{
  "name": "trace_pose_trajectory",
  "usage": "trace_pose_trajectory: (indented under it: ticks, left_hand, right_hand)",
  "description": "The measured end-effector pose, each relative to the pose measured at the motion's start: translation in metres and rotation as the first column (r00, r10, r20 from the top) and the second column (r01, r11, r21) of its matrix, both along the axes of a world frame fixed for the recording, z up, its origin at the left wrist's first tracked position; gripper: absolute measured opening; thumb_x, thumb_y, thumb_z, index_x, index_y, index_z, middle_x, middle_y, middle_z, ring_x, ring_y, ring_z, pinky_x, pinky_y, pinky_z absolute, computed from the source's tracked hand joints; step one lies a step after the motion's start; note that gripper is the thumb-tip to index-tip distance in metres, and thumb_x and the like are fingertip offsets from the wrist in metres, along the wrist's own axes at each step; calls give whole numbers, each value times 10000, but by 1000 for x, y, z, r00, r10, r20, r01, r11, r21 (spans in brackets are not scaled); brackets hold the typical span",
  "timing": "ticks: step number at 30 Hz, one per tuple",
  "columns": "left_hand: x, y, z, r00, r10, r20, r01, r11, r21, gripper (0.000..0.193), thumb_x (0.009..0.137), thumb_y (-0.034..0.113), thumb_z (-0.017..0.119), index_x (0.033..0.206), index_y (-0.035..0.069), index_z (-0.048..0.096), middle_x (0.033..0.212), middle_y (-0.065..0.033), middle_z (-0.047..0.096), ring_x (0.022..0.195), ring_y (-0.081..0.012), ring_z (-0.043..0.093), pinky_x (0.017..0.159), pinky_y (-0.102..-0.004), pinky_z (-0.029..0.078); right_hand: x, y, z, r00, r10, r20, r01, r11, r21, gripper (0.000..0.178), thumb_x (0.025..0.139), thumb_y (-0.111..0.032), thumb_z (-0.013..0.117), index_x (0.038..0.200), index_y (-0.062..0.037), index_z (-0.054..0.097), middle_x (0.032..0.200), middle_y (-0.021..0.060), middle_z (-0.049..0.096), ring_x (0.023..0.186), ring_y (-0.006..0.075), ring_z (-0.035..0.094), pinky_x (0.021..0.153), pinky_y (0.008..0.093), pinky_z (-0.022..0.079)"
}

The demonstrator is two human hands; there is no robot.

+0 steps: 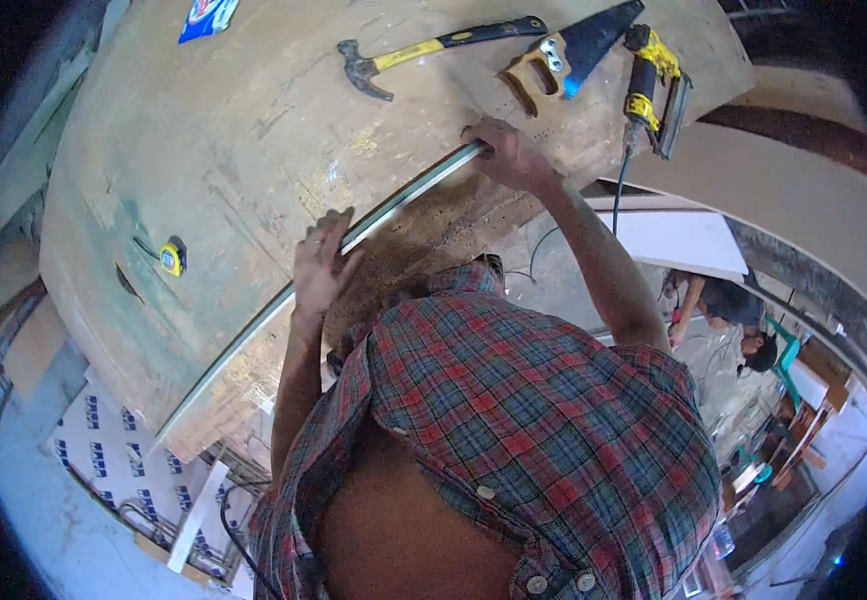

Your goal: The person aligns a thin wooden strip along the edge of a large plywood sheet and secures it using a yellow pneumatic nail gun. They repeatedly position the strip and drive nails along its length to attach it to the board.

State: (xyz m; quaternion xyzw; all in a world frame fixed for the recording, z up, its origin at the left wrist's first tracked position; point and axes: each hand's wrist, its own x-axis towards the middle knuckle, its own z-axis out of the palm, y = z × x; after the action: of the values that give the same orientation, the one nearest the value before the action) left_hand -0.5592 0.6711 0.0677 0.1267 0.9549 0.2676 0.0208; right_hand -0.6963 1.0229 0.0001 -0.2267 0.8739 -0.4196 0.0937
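A long, narrow strip [411, 198] with pale and dark edges runs diagonally along the near side of a worn wooden worktable [253, 150]. My right hand [513, 157] has its fingers curled round the strip's upper right end. Farther down to the left, my left hand [320, 265] straddles the same strip, with fingers on its far side and the thumb on its near side. Past that hand, the strip continues toward the table's lower left edge. What lies under my palms is hidden.
Beyond my hands lie a claw hammer [408, 60], a handsaw [601, 42] and a yellow-black corded power tool [643, 95]. A yellow tape measure [171, 259] rests at left, a blue packet [208, 18] at the far edge. Another person [733, 305] crouches at right beyond a white panel [678, 240].
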Motion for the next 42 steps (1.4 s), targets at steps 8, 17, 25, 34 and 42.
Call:
trace_pose_trajectory:
  ticks: [8,17,25,34,42]
  left_hand:
    - [-17,15,-30,993,-116,18,117,992,-42,331,788,156,780,1109,127,706,1133,-93,682,963,-319,653,827,-406,527]
    - [-4,10,-51,992,-118,-49,117,993,-14,367,795,143,807,1136,49,708,1103,-165,701,994,-316,684,842,-391,556]
    - [-7,4,-58,981,-171,-88,154,973,-173,262,846,116,746,1093,29,727,1117,-186,696,965,-345,690,838,-397,578]
    - [-9,12,-47,992,-115,44,120,982,-148,307,856,82,712,1153,8,708,1140,-190,697,987,-355,682,849,-409,569]
    - [-11,20,-42,986,-162,-47,157,983,-93,327,819,31,725,1141,-25,701,1096,-225,698,947,-372,680,796,-412,558]
  right_hand:
    - [34,2,24,906,-412,101,418,907,-45,365,819,-100,726,1169,-39,641,1069,141,666,951,290,666,827,373,525]
    - [70,-7,14,829,-465,311,510,857,-77,397,917,-128,639,1311,-83,622,1197,194,672,1088,356,664,913,403,530]
    - [63,0,7,796,-482,366,578,784,-226,375,939,-208,607,1300,-107,628,1107,220,692,1011,391,675,880,449,542]
    - [60,11,2,886,-337,318,421,872,-249,370,966,-198,609,1330,-139,630,1098,170,720,999,341,706,862,404,553]
    - [50,16,10,866,-299,402,382,913,-144,385,964,-184,603,1349,-192,618,1195,152,697,1071,346,683,918,408,543]
